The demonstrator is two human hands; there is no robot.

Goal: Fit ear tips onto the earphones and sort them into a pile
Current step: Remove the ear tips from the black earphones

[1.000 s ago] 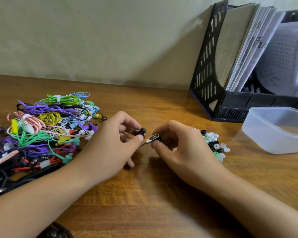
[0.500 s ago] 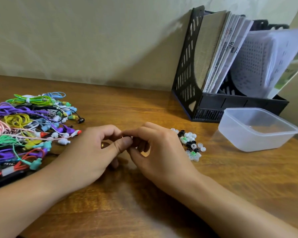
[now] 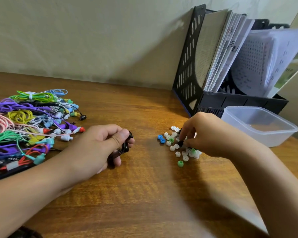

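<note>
A tangled pile of coloured earphones [image 3: 24, 124] lies at the left of the wooden table [image 3: 144, 194]. My left hand [image 3: 100, 148] rests on the table beside the pile, closed around a black earphone [image 3: 126, 146] whose buds poke out past my thumb. To the right, a small scatter of loose ear tips [image 3: 175, 148], white, green, blue and black, sits on the wood. My right hand [image 3: 203, 136] is down on the scatter, fingertips pinched on a black ear tip [image 3: 180, 143].
A clear plastic tub [image 3: 258, 126] stands at the right, just behind my right hand. A black file rack [image 3: 187, 74] full of papers leans against the wall at the back right. A dark cable lies along the near left edge.
My hands were together at the table's middle, working on the black earphone. They have separated: the right hand moved right onto the ear tips, the left stayed holding the earphone.
</note>
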